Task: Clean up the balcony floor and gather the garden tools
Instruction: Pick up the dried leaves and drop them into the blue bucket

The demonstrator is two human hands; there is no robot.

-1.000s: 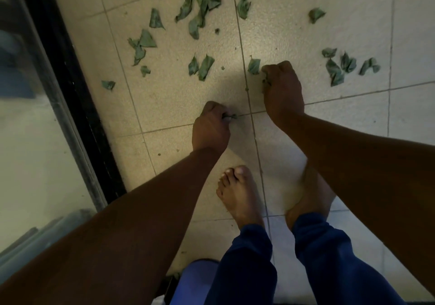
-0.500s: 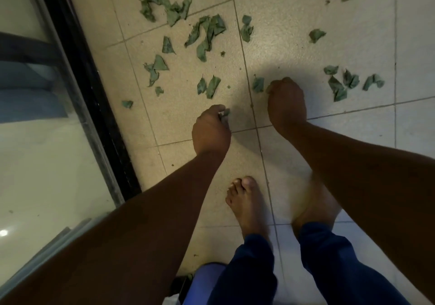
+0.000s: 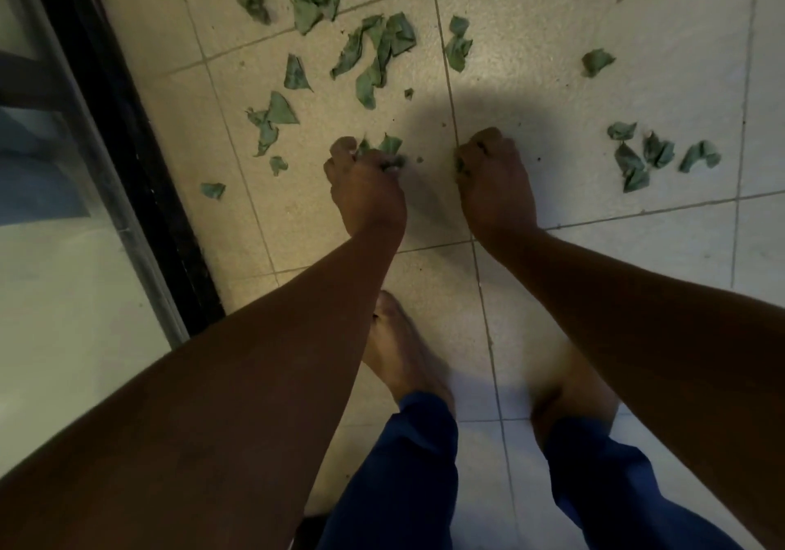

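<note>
Clutching leaf scraps (image 3: 384,150) in my left hand (image 3: 365,192) and right hand (image 3: 495,186) (both fists full), I risk dropping bits when grabbing more.

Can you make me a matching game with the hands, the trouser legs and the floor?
Things:
1. left hand
2. right hand
3. trouser legs
4. tiled floor

Descriptions:
A. dark blue
B. pale, strewn with leaf scraps
C. grips green scraps beside the grout line
D. grips green scraps nearer the sliding door frame

Pairs: 1-D, 2-C, 3-A, 4-B
</note>
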